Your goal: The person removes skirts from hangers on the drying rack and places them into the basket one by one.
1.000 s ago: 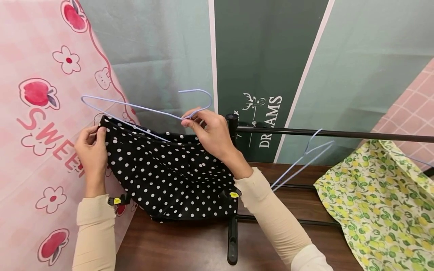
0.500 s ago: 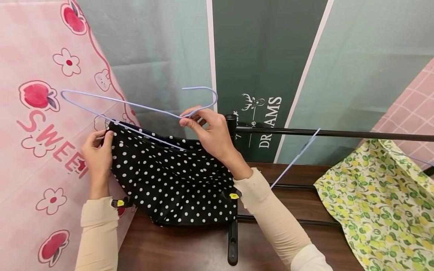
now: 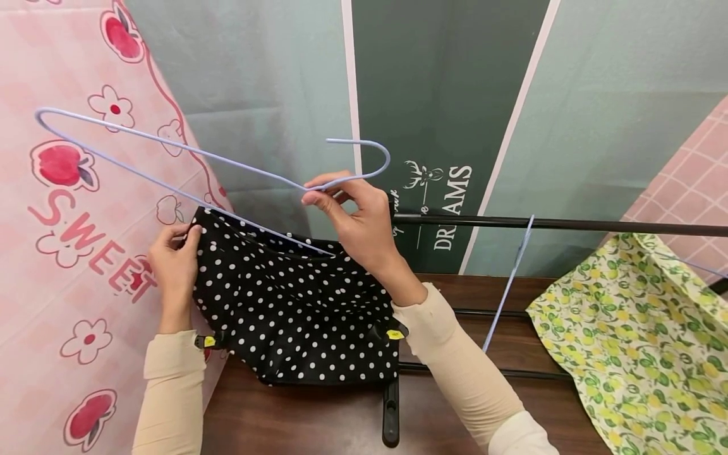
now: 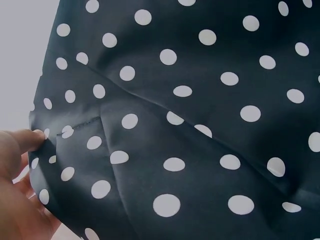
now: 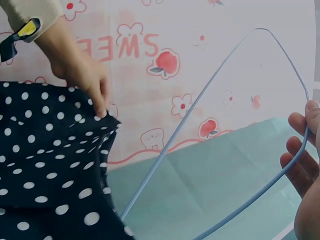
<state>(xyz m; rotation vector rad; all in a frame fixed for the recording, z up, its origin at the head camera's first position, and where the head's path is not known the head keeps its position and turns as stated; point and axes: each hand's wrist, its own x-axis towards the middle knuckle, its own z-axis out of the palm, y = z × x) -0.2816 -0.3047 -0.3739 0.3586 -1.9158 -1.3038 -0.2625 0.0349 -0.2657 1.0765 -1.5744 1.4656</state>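
A black skirt with white dots (image 3: 301, 309) hangs from my left hand (image 3: 175, 262), which pinches the left corner of its waist between thumb and fingers. My right hand (image 3: 364, 218) pinches a pale blue wire hanger (image 3: 170, 142) at the neck below its hook. The hanger's left end sticks up and out past the skirt's left corner. Its lower bar crosses the waist opening and drops inside on the right, where the skirt hides the other end. In the left wrist view, the left thumb (image 4: 30, 140) lies on the skirt's edge.
A black clothes rack's rail (image 3: 614, 224) runs rightward from behind the right hand. On it hang another blue hanger (image 3: 514, 275) and a lemon-print cloth (image 3: 637, 335). Pink printed fabric (image 3: 57, 265) stands close on the left, above a brown wooden surface (image 3: 296, 417).
The hanger's left end has moved up and left, away from the skirt's corner, and its hook has tilted up and right. My left hand has brought that corner slightly right and down.
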